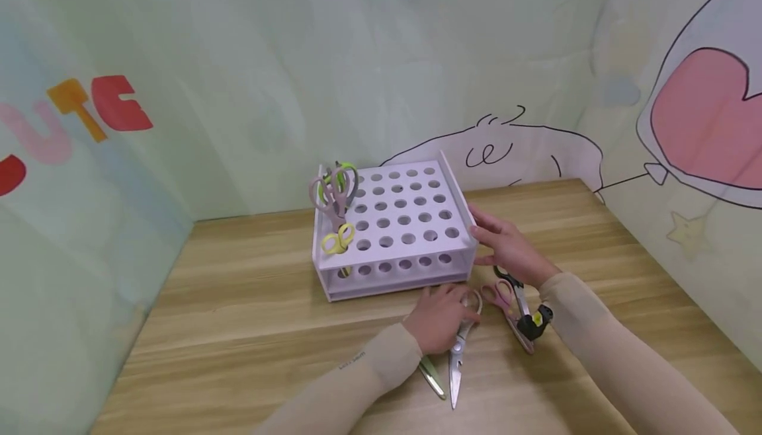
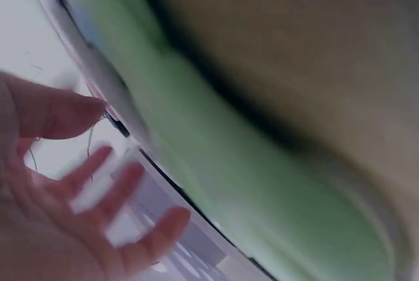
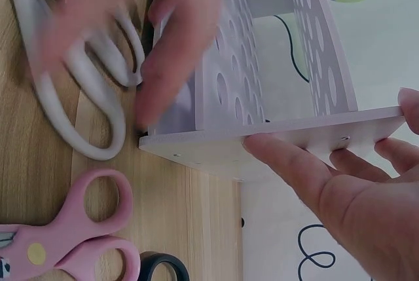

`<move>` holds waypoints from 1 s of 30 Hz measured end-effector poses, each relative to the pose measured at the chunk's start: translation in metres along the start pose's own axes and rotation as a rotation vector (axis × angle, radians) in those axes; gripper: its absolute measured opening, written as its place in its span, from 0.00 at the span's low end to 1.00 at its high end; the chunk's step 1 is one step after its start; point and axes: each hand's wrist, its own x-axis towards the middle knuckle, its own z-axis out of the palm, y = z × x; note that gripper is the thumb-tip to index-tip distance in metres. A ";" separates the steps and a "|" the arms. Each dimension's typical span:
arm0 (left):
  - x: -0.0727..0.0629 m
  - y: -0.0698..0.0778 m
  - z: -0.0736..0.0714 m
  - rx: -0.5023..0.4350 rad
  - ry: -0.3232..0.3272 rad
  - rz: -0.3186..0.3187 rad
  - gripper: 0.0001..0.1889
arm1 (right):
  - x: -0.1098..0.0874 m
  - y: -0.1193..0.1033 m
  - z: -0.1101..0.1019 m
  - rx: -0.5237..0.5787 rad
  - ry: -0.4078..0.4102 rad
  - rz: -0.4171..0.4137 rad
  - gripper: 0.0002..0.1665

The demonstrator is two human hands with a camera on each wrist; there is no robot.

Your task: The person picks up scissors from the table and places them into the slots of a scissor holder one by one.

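Right fingers (image 1: 487, 235) against round-holed rack (image 1: 395, 231)

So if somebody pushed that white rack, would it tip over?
The white rack would probably slide rather than tip, since it sits wide and low. Being thin-boarded and full of holes, it's perhaps light for its size.

Over the feed I'm reading pale lilac on the rack (image 1: 395, 231), patterned with rows of round holes. Yellow scissors (image 1: 338, 240) and mauve scissors (image 1: 337, 207) are standing out. Against the brown, grain-streaked bench (image 1: 250, 329) I'm picking out pink scissors (image 3: 62, 228) with a yellow pivot dot, silver-bladed scissors (image 1: 457, 349) and a pale green pair (image 1: 432, 377). The mint wall (image 1: 256, 78) is carrying a dark-outlined pink heart (image 1: 696, 118); both sleeves (image 1: 595, 329) are showing cream.
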 end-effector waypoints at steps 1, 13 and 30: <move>0.000 0.002 0.000 0.005 0.031 -0.039 0.23 | 0.000 0.000 0.000 -0.002 0.000 -0.003 0.35; 0.000 0.026 0.011 0.144 -0.006 -0.495 0.52 | 0.000 0.002 0.001 0.003 0.006 0.016 0.34; 0.005 0.016 -0.013 -0.178 -0.042 -0.553 0.31 | 0.001 0.002 0.001 -0.007 0.017 0.005 0.35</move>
